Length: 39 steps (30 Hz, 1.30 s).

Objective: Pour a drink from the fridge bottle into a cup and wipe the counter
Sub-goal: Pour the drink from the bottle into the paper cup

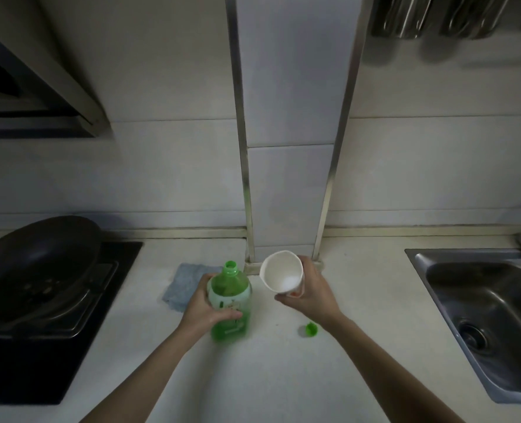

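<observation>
Sitting at the far left, a dark frying pan occupied the stove, apart from the work. A blue cloth lay ready for wiping. The left hand wrapped its fingers around the uncapped green bottle, steadying it upright; the right hand gripped the white paper cup, tilted toward the bottle, likely to receive the pour. The green cap rested on the counter, before the steel sink.

bottle mid-counter, cloth behind-left | cup right of bottle (held up) | cap before cup | stove far left | sink far right
</observation>
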Each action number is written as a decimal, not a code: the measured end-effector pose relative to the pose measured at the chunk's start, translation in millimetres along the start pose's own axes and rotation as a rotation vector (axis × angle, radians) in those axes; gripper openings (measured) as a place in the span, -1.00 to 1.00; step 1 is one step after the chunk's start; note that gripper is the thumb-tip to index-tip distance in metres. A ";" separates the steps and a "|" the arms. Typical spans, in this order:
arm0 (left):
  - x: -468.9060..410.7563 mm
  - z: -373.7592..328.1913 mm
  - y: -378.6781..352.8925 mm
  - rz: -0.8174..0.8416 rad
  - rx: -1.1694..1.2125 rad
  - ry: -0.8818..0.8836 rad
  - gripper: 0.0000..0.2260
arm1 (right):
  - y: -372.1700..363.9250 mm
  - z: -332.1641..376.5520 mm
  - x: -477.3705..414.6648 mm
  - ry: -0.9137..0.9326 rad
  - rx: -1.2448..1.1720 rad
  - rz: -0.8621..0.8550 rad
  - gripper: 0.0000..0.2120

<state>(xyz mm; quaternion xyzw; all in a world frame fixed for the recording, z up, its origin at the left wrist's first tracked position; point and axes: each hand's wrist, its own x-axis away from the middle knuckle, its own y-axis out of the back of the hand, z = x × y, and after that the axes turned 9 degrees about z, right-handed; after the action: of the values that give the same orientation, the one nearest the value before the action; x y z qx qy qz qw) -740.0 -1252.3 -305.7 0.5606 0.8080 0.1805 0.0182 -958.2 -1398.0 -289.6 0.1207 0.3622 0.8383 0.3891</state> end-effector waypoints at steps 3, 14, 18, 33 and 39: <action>-1.7 -28.6 7.9 -0.034 -0.067 -0.061 -0.26 | 24.0 14.5 -0.2 0.042 0.064 -0.030 -0.21; 5.5 -141.4 31.2 -0.067 -0.491 -0.313 -0.35 | 81.8 57.5 -3.2 0.216 0.385 -0.167 -0.14; 14.3 -151.4 31.5 -0.111 -0.685 -0.372 -0.37 | 87.4 57.8 6.0 0.240 0.465 -0.191 -0.17; 21.9 -126.5 11.4 -0.121 -1.179 -0.582 -0.35 | 56.0 40.0 41.7 0.087 0.589 -0.147 -0.18; 18.9 -117.1 4.0 -0.069 -1.239 -0.548 -0.35 | 49.9 38.0 44.0 0.119 0.620 -0.137 -0.17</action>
<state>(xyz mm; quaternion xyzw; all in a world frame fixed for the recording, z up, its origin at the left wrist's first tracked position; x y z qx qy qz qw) -770.6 -1265.6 -191.8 0.4461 0.5389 0.4610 0.5459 -997.4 -1367.6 -231.2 0.1598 0.6297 0.6656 0.3674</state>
